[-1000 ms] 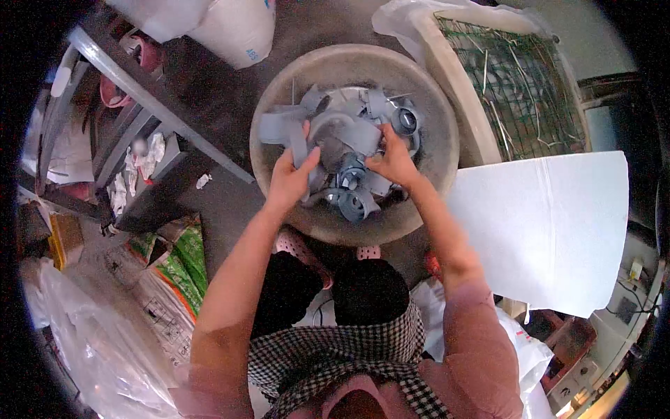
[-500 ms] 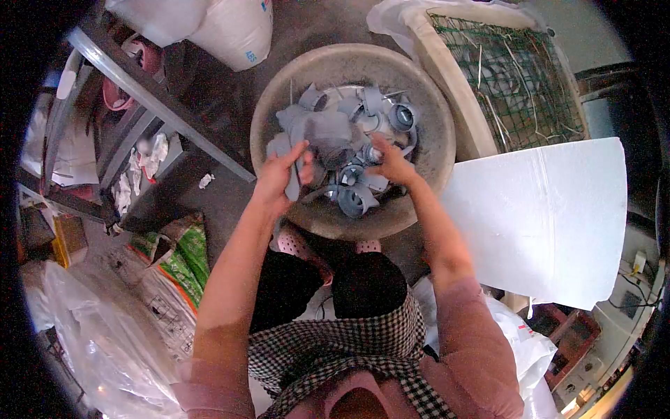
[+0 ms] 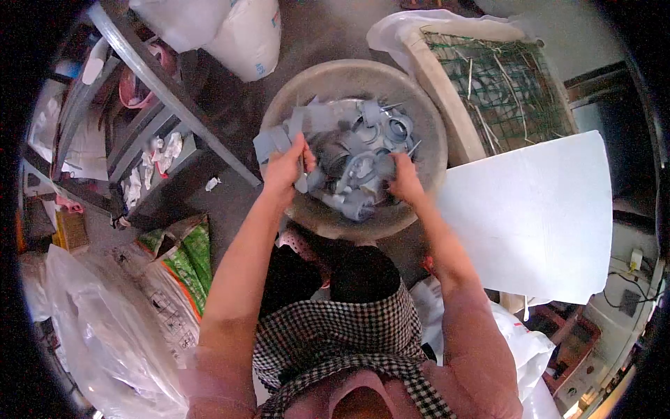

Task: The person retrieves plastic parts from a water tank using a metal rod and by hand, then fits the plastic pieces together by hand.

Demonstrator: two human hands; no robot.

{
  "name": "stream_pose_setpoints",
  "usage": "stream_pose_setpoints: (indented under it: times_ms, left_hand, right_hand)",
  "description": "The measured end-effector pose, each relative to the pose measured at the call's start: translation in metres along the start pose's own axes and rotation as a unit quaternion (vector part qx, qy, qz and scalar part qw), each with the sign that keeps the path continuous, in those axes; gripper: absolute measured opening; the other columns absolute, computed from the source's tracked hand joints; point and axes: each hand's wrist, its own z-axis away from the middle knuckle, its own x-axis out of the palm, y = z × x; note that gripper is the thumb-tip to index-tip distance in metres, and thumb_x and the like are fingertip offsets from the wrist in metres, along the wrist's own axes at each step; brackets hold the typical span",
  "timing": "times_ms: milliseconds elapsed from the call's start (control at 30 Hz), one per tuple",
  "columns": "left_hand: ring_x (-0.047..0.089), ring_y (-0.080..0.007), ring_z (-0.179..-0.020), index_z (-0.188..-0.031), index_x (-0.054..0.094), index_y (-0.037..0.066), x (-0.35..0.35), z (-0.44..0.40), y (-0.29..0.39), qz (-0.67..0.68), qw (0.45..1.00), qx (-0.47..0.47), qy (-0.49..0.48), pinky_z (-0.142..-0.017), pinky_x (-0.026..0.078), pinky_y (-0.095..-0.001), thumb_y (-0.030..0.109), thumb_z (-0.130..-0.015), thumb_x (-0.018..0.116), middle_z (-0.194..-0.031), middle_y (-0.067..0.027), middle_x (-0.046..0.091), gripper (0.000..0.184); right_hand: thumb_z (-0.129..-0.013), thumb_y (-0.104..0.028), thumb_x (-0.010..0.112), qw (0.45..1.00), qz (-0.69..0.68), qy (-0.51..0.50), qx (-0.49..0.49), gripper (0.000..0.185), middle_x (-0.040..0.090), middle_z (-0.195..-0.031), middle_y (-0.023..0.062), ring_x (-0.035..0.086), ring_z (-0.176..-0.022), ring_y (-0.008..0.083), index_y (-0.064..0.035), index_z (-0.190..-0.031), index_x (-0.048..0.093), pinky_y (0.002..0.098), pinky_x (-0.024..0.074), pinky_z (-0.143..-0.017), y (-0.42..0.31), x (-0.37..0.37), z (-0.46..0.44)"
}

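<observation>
A round grey basin (image 3: 426, 202) stands on the floor before me, with several grey curved plastic parts (image 3: 359, 199) heaped in it. Over its left side, my left hand (image 3: 285, 170) is closed round some flat grey pieces (image 3: 271, 143) that stick out above the fingers. My right hand (image 3: 406, 180) is at the right side of the heap, fingers bent against a grey part. Whether those fingers grip the part is not clear, since motion blurs them.
A crate with green mesh (image 3: 457, 105) is at the upper right, beside a large white board (image 3: 523, 216). White sacks (image 3: 244, 42) stand at the top. A metal frame (image 3: 174, 98) and clear plastic bags (image 3: 105, 328) lie left.
My left hand has kept its grey pieces and shifted toward the basin's left rim. My right hand has moved slightly right and down among the parts. The heap looks rearranged.
</observation>
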Motion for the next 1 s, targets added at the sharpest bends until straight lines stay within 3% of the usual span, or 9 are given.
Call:
stream_pose_setpoints:
  times_ms: [100,300,400,467,533,667,700,800,1000]
  left_hand:
    - [0.053,-0.0138,-0.065,-0.080,0.054,0.007,0.005,0.000,-0.010,0.078,0.996,0.012,-0.040,-0.059,0.043,-0.0260,0.031,-0.088,0.055,-0.075,-0.0036,0.058,0.025]
    - [0.057,-0.0144,-0.078,-0.088,0.056,0.007,0.017,0.036,-0.003,0.121,0.955,-0.031,-0.271,-0.067,0.046,-0.0274,0.033,-0.087,0.056,-0.089,-0.0064,0.060,0.026]
    - [0.058,-0.0199,-0.081,-0.087,0.054,0.008,0.023,0.058,0.004,0.062,0.936,-0.053,-0.342,-0.069,0.050,-0.0338,0.036,-0.087,0.053,-0.104,-0.0115,0.058,0.028]
    - [0.056,-0.0140,-0.075,-0.086,0.059,0.006,0.032,0.072,0.008,0.028,0.943,0.005,-0.331,-0.067,0.044,-0.0273,0.026,-0.086,0.058,-0.089,-0.0047,0.060,0.020]
    - [0.055,-0.0122,-0.075,-0.086,0.062,0.004,0.035,0.088,0.010,-0.197,0.946,0.106,-0.235,-0.068,0.043,-0.0271,0.023,-0.082,0.062,-0.084,-0.0031,0.061,0.019]
    - [0.054,-0.0121,-0.075,-0.090,0.062,0.001,0.043,0.108,0.005,-0.258,0.920,0.164,-0.244,-0.070,0.043,-0.0292,0.022,-0.077,0.068,-0.083,-0.0026,0.062,0.025]
    - [0.054,-0.0131,-0.076,-0.091,0.062,0.000,0.042,0.100,-0.013,-0.238,0.912,0.208,-0.263,-0.071,0.044,-0.0304,0.023,-0.076,0.069,-0.085,-0.0041,0.063,0.028]
    - [0.054,-0.0129,-0.076,-0.091,0.062,0.000,0.047,0.107,-0.014,-0.294,0.893,0.223,-0.257,-0.071,0.043,-0.0301,0.023,-0.076,0.070,-0.083,-0.0044,0.063,0.029]
    - [0.053,-0.0115,-0.076,-0.094,0.063,0.000,0.047,0.107,-0.015,-0.265,0.907,0.204,-0.256,-0.069,0.043,-0.0285,0.020,-0.077,0.068,-0.083,-0.0032,0.063,0.027]
  right_hand:
    - [-0.059,0.007,0.060,0.971,-0.180,0.122,-0.096,0.062,0.046,-0.107,0.0196,0.044,-0.106,0.0404,-0.0041,-0.117,0.039,0.0406,0.0364,-0.092,-0.020,-0.046,0.017]
    - [-0.059,0.008,0.063,0.941,-0.183,0.234,-0.162,0.062,0.046,-0.107,0.0196,0.046,-0.106,0.0366,-0.0026,-0.115,0.038,0.0362,0.0366,-0.092,-0.060,-0.071,0.030]
    - [-0.062,0.002,0.065,0.960,-0.203,0.146,-0.126,0.061,0.042,-0.110,0.0219,0.044,-0.104,0.0400,-0.0006,-0.116,0.037,0.0401,0.0361,-0.092,-0.064,-0.076,0.040]
    - [-0.059,-0.007,0.073,0.945,-0.154,0.201,-0.207,0.066,0.042,-0.110,0.0217,0.044,-0.105,0.0396,0.0021,-0.114,0.037,0.0404,0.0362,-0.092,-0.065,-0.074,0.041]
    - [-0.055,-0.017,0.080,0.952,-0.110,0.215,-0.187,0.068,0.044,-0.110,0.0213,0.042,-0.108,0.0397,0.0041,-0.108,0.043,0.0392,0.0357,-0.093,-0.081,-0.094,0.050]
    - [-0.052,-0.031,0.083,0.951,-0.280,0.076,-0.105,0.073,0.056,-0.111,0.0164,0.051,-0.107,0.0304,-0.0001,-0.111,0.052,0.0363,0.0389,-0.093,-0.098,-0.122,0.050]
    - [-0.052,-0.036,0.083,0.935,-0.314,0.022,-0.161,0.076,0.058,-0.112,0.0138,0.055,-0.104,0.0272,-0.0057,-0.115,0.053,0.0352,0.0406,-0.092,-0.090,-0.122,0.044]
    - [-0.061,-0.020,0.077,0.953,-0.253,0.034,-0.163,0.056,0.060,-0.108,0.0114,0.055,-0.102,0.0240,-0.0059,-0.110,0.057,0.0329,0.0406,-0.092,-0.074,-0.102,0.031]
    - [-0.057,-0.026,0.078,0.982,-0.116,0.032,-0.145,0.059,0.060,-0.110,0.0106,0.055,-0.103,0.0254,-0.0092,-0.110,0.058,0.0326,0.0405,-0.092,-0.075,-0.097,0.030]
